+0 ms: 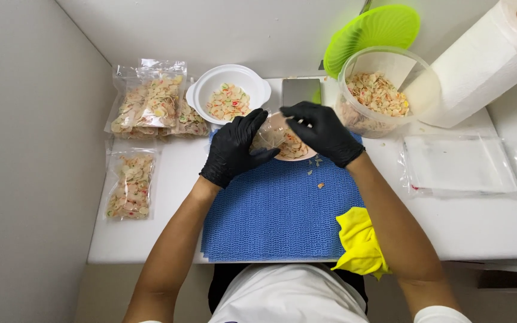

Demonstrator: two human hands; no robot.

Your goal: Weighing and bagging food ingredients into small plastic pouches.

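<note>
Both gloved hands, left hand [236, 146] and right hand [324, 133], clamp fingers on a clear pouch [282, 140] of chips at the blue mat's [276, 209] far edge; white bowl [230, 93] and round tub [378, 90] hold chips.

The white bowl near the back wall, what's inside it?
The white bowl holds a shallow layer of pale, thin chips flecked with red, green and yellow. They leave the inner wall bare; the bowl's floor beneath them is covered and cannot be seen.

Looks like a little food-packing station to me: I see a white table [480, 233] in a bare corner, sealed snack bags [151, 104], a blue mat [276, 209], empty clear bags [459, 164], and a paper towel roll [486, 66].
</note>
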